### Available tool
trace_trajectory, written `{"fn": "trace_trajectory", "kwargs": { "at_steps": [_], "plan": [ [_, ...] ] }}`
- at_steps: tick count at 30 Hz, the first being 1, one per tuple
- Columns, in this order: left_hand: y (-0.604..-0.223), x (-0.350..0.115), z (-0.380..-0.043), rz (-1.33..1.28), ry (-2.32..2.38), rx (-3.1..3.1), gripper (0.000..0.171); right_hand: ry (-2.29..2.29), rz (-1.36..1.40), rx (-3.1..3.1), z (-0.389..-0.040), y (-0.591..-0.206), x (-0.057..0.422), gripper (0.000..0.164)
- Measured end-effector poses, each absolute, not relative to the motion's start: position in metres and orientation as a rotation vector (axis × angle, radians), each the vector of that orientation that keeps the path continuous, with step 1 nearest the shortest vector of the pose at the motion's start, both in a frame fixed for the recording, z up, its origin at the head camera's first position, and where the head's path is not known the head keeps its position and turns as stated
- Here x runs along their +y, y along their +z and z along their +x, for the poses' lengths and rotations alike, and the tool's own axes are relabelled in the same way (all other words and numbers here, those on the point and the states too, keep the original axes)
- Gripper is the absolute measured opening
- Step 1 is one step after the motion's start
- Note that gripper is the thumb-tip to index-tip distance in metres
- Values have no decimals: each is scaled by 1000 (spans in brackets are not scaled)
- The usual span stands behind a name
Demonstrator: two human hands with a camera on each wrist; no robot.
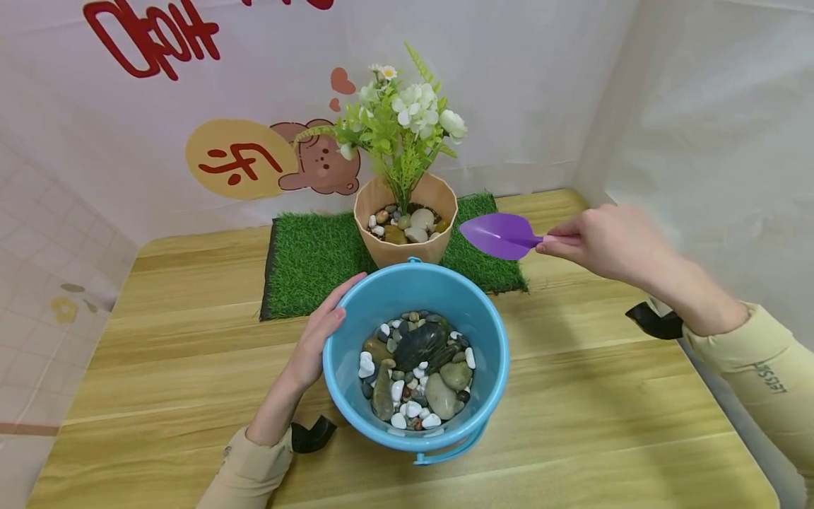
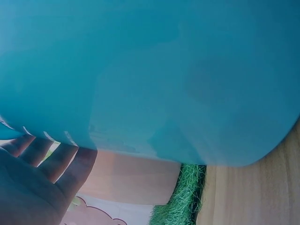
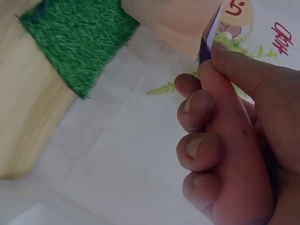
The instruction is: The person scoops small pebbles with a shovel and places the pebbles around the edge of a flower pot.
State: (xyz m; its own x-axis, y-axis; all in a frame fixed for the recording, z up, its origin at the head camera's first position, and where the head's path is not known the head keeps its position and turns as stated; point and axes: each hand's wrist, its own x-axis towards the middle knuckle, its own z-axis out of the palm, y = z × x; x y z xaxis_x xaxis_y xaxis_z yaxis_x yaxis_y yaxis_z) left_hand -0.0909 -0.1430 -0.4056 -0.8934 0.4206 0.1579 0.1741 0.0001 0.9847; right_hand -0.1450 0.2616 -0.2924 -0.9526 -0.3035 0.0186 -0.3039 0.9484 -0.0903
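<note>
A blue bucket (image 1: pixel 499 346) stands on the table with stones (image 1: pixel 413 346) in it: large dark and grey ones, small white ones and pebbles. My left hand (image 1: pixel 313 346) rests against its left side, thumb at the rim. In the left wrist view, the straight fingers (image 2: pixel 77 171) touch the outer wall. My right hand (image 1: pixel 613 240) grips the pink handle (image 3: pixel 236 145) of a garden trowel (image 1: pixel 502 237), fingers curled round it. The trowel's purple blade points left, just right of a peach flower pot (image 1: pixel 407 253). Only a sliver of blade shows in the right wrist view.
The pot holds white flowers (image 1: pixel 416 106) with green leaves, and stones over dark soil. It stands on a green grass mat (image 1: pixel 311 258) behind the bucket. The bucket's handle (image 1: pixel 451 452) hangs at the front. White printed sheets (image 1: pixel 528 85) line the back and sides of the wooden table (image 1: pixel 191 353).
</note>
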Motion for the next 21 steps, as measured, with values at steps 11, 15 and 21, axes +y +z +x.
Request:
{"fn": "trace_trajectory", "kwargs": {
  "at_steps": [11,15,21],
  "plan": [
    [-403,-145,-89,618,2010,2049,50,234,477,-3045,-117,-349,271,22],
    [-403,-144,-88,622,2007,2047,49,229,450,-3068,-107,-368,275,26],
    [-403,-145,-87,629,2006,2045,50,238,402,-3140,-97,-394,285,26]
  ]
}}
